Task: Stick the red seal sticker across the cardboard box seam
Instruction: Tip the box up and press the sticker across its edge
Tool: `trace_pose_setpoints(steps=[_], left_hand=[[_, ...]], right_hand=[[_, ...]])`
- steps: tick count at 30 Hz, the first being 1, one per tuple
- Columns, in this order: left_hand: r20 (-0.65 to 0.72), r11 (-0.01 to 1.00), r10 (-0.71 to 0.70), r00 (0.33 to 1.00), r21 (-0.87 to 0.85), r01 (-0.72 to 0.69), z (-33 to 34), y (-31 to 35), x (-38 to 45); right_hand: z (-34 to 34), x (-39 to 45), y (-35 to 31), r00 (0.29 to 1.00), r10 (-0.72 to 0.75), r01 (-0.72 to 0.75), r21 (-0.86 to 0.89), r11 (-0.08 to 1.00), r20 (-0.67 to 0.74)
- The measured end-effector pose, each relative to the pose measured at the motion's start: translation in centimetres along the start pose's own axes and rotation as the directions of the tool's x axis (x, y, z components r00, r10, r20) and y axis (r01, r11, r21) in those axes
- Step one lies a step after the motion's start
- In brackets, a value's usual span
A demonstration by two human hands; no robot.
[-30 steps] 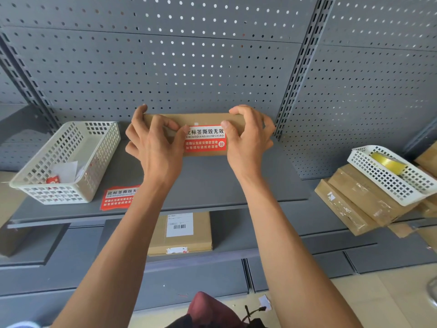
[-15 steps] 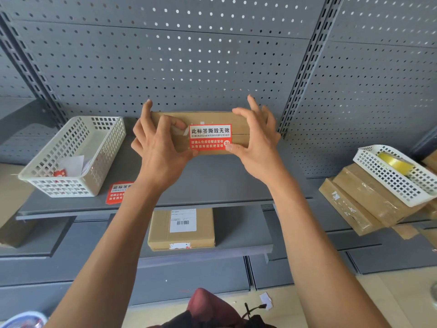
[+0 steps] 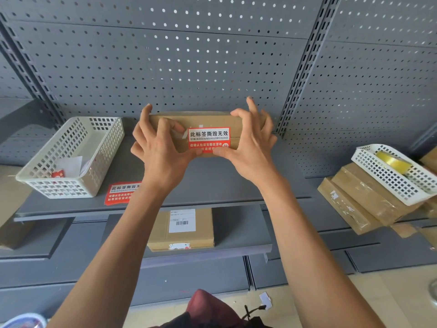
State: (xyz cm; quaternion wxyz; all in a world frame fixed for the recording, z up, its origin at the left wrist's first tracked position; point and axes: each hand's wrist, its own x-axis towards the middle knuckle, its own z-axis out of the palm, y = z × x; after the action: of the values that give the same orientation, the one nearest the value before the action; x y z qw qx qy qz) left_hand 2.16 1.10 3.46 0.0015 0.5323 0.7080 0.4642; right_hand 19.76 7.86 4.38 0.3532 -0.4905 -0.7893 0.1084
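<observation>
On the left end of the grey metal shelf (image 3: pixel 212 185) stood a white perforated plastic basket (image 3: pixel 71 157) holding paper scraps. Just beside it, a spare red sticker (image 3: pixel 123 192) lay flat on the shelf.

The left hand (image 3: pixel 163 152) gripped the left end of the cardboard box (image 3: pixel 203 120), fingers wrapped over the top edge and the thumb pressed against the front face at the lower edge of the red seal sticker (image 3: pixel 209 139). The sticker lay across the horizontal seam at the middle of the box's front face. The box stood on the shelf against the perforated back panel (image 3: pixel 189 67).

The right hand (image 3: pixel 253 147) mirrored this grip on the right end, its thumb on the sticker's lower edge and its fingers spread over the top.

Judged step: final press-down; the sticker appeared fully placed. The next move called for firm thumb strokes outward to seat the corners.

Materials: matte corrugated board, a glossy rectangular label, painted steel. At far right, a second white basket (image 3: pixel 397 176) rested on tilted taped parcels (image 3: pixel 361 204).
</observation>
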Motion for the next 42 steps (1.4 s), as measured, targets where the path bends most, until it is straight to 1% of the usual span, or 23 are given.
trace_pose_setpoints(steps=[12,20,29,32,35,42], left_hand=[[0.041,0.999,0.048,0.998,-0.021,-0.047,-0.4,-1.4,-0.6],[0.047,1.000,0.027,0.999,-0.001,-0.027,0.5,-2.8,-2.6],[0.087,0.998,0.023,0.996,-0.053,-0.018,1.6,-4.7,-6.1],[0.110,0.998,0.026,0.994,-0.064,-0.019,1.9,-5.3,-6.7],[0.137,0.997,0.022,0.990,-0.070,-0.013,1.9,-5.6,-7.2],[0.138,0.997,0.076,0.987,-0.025,-0.073,1.5,-6.2,-7.6]], right_hand=[[-0.7,-0.7,1.3,0.997,-0.029,0.026,0.041,0.999,0.067],[-0.5,-2.9,2.1,0.992,-0.047,0.044,0.029,0.999,0.115],[1.1,-6.6,3.6,0.979,-0.052,0.047,0.032,0.998,0.198],[1.4,-7.2,3.9,0.977,-0.068,0.063,0.031,0.998,0.202],[1.6,-7.7,4.2,0.973,-0.097,0.086,0.059,0.995,0.210],[0.7,-8.1,5.2,0.953,-0.128,0.095,0.132,0.987,0.273]])
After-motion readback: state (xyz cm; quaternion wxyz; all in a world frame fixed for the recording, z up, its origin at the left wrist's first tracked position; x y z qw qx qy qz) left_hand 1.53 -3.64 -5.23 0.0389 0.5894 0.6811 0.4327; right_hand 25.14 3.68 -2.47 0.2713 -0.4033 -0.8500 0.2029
